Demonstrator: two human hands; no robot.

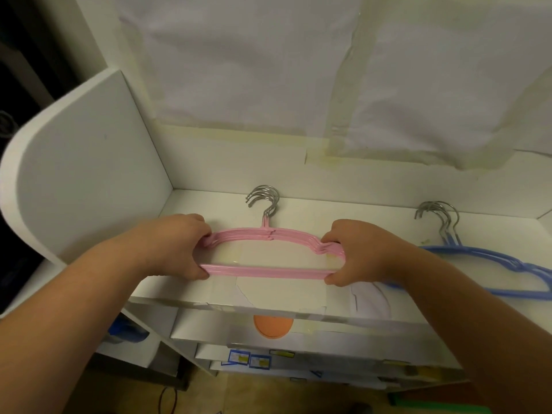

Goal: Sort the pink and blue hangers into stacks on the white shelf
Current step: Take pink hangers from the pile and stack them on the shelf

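From your head camera, your left hand (179,249) and right hand (355,252) each grip an end of the stack of pink plastic hangers with metal hooks (268,255) on the white shelf (298,210). Your right forearm hides part of the blue plastic hangers (493,264), and the frame's edge cuts their right end off.

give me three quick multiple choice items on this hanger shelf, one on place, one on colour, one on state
1. Where do the blue hangers lie relative to the pink hangers?
A. on their right
B. on their left
C. on top of them

2. What colour is the stack in both hands?
A. blue
B. pink
C. green

3. How does the left hand stand?
A. hanging idle
B. flat on the white shelf
C. gripping the stack's end

Answers: 1 A, they lie past the right hand. 2 B, pink bars span between the hands. 3 C, fingers curl round the left end.
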